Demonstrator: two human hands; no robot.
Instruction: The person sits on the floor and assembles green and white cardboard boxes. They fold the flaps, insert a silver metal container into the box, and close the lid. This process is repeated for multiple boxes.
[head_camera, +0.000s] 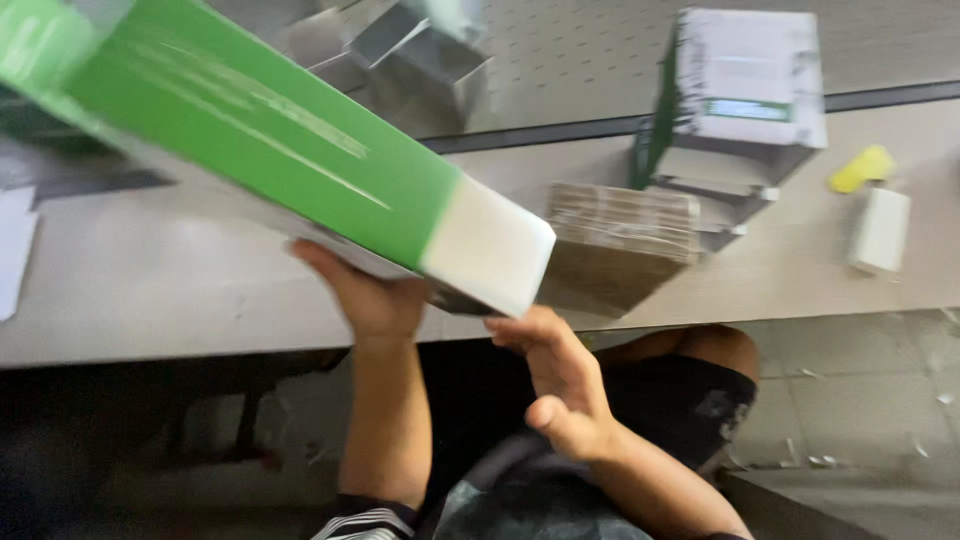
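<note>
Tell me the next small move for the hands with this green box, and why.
Probably bring the right hand up onto the near white end of the green box. Only the left hand props the box from below, and it juts tilted past the table edge, while the right hand's fingers sit open just under that corner.
</note>
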